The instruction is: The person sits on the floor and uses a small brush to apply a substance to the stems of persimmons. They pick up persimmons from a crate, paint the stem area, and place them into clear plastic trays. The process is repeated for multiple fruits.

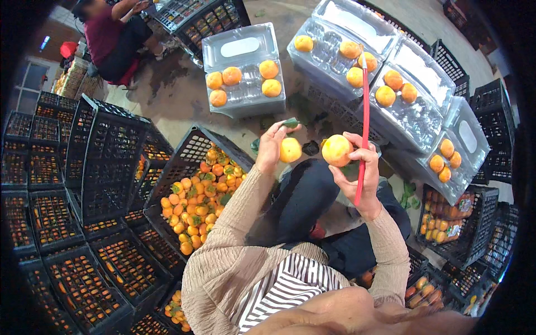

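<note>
My left hand [272, 146] holds an orange persimmon [290, 150] in its palm side, with a green leaf [291, 122] at the fingertips. To its right, my right hand [362, 171] grips a second persimmon [337, 150] and also a long red tool [365, 113] with a pointed pale tip; its exact kind is unclear. The tip lies over a persimmon in one of the clear plastic packs. Ahead stands a stack of clear clamshell packs [247, 108], its open top one holding several persimmons. More open clamshells [335, 90] with persimmons stand at the right.
A tilted black plastic crate [167, 188] full of loose persimmons stands at my left. Stacked black crates [111, 163] line the far left. At the right, another crate [481, 222] holds packed fruit. A person [102, 35] sits at the upper left. Leaves [410, 196] lie on the floor.
</note>
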{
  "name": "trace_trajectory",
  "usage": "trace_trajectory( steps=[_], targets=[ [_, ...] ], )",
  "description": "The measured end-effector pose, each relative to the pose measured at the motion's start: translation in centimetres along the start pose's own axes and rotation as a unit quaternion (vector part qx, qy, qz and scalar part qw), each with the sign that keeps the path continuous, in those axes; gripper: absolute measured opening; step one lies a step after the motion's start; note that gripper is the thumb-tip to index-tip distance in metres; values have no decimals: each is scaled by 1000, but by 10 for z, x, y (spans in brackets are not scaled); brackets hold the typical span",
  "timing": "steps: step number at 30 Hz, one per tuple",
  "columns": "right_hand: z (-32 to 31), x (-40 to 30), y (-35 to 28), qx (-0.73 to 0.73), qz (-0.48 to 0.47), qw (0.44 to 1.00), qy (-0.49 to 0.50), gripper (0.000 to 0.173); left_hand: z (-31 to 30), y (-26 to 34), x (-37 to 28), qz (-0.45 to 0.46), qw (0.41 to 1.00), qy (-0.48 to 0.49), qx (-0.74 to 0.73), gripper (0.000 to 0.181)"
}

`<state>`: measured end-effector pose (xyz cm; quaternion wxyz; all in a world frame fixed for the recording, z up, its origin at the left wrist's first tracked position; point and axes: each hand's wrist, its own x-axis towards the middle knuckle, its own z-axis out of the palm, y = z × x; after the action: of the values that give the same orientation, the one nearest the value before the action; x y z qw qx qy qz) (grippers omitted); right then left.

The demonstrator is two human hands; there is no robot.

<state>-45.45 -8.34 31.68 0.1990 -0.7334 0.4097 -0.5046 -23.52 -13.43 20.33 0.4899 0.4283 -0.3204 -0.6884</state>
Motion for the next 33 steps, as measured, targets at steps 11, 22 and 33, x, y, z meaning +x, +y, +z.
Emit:
trace_trajectory(
  steps=[11, 22, 33],
  targets=[
    [-8, 0, 5, -5, 14, 997, -73, 50, -16, 22, -10, -146, 951, -95, -256, 33],
    [-21, 5, -5, 155, 107, 979, -80, 32, 47, 31, -34, -78, 973, -210, -61, 68],
    [-75, -26, -19, 59, 46, 996, -46, 25, 13, 11, 3, -120, 924, -124, -340, 44]
  ],
)
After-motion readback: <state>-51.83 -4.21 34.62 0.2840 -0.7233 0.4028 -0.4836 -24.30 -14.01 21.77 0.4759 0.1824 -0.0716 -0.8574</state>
